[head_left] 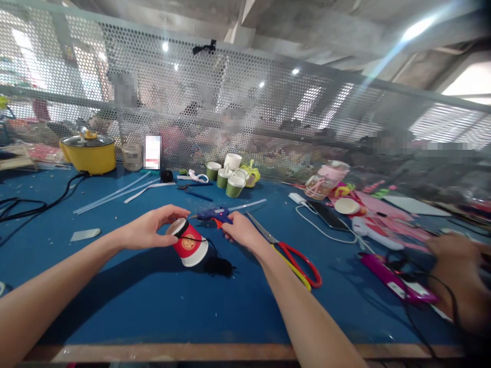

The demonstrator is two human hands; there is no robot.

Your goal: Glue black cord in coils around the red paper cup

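A red and white paper cup (pixel 188 246) with a gold emblem is gripped in my left hand (pixel 155 227), tilted just above the blue tabletop. Black cord runs around its upper part, and a black tassel (pixel 220 267) hangs or lies at its lower right. My right hand (pixel 240 228) is closed round the handle of a blue hot glue gun (pixel 213 213) with an orange trigger. Its nozzle points left, near the cup's upper end and my left fingertips. A clear glue stick (pixel 251 204) sticks out behind the gun.
Large scissors (pixel 286 250) with red and yellow handles lie by my right forearm. Small green and white cups (pixel 235 184) stand behind. A yellow pot (pixel 90 153) is at the left, a phone (pixel 328 214) at the right. Another person's hand (pixel 456 266) is near a purple power strip (pixel 397 280).
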